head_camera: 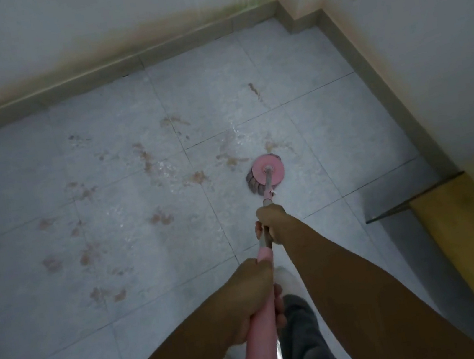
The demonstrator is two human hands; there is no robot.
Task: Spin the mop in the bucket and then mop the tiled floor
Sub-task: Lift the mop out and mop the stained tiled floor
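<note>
Your mop [266, 174] sits head-down on the tiled floor [135, 251], its round pink disc facing up at you with grey-brown strands poking out along the left and lower edge, on a tile not far from the room's corner. The pole slants from the disc back toward you: a thin metal stretch first, then a thicker pink sleeve. Your right hand [273, 223] has its grip wrapped tight around the metal part just above the pink sleeve, fingers curled around the pole. Your left hand [251, 298] sits lower on the pole, closer to your body, its grip pressed shut around the pink sleeve with the fingertips showing on the far side. Brownish smudges [145, 159] are scattered over the tiles to the left of the mop head and just beside it, and a wet sheen shows on the floor around the head. A beige skirting [118, 67] runs along the foot of the white wall, which is stained yellow-brown just above it. At the right edge, a yellow cardboard box [472, 241] stands against the wall. Below your arms you can see dark grey trousers [304, 339].
</note>
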